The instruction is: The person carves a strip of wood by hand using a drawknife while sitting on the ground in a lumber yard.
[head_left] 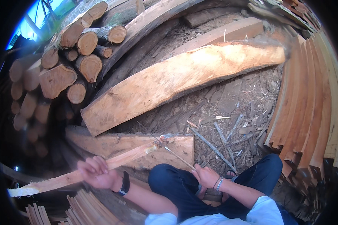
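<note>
Left hand point(98, 176) on a wood strip point(133, 153), right hand point(207, 176) on a thin rod point(179, 157).
The left, slightly blurred, curls around the strip; the right closes on the rod's near end. The rod crosses the strip by its far end, over a short plank point(184, 144). Beyond lie sticks point(212, 147), a long slab point(184, 75), stacked logs point(87, 43) at upper left and boards point(308, 97) at right.

Brown ground point(199, 104), scattered wood chips point(257, 99), thin grey sticks point(206, 141) lying loose
</note>
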The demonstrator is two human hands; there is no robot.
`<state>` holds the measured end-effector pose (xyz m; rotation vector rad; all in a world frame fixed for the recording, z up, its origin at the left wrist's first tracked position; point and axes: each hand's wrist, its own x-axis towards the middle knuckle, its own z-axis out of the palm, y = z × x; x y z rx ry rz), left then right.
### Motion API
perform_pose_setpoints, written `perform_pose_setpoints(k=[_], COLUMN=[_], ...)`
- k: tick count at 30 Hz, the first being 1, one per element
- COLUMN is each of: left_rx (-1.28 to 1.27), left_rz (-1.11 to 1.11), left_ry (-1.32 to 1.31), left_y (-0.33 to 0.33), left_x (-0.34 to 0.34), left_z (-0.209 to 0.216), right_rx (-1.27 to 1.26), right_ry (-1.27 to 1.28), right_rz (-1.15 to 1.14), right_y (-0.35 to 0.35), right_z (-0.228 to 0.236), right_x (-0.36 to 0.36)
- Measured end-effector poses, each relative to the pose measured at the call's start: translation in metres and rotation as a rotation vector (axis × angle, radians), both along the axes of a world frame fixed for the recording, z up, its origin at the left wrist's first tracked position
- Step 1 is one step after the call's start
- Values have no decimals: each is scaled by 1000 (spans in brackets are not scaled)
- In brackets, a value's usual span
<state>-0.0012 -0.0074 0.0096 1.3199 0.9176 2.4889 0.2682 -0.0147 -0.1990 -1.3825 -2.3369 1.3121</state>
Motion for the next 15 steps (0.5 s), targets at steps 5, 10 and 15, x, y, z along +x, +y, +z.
perform_pose_setpoints(k=[5,10,15], left_rx=[-12,-31,-22], left_rz=[3,19,13], left_ry=[-4,6,14], left_y=[2,1,3], left_x=[2,4,5], left_z=[2,2,3], right_rx=[-1,-869,-984], right_ry=[-76,334,518], right_rz=[-28,-120,-210], right_y=[1,20,19], right_z=[-51,-70,-82], right_x=[-3,2,-8])
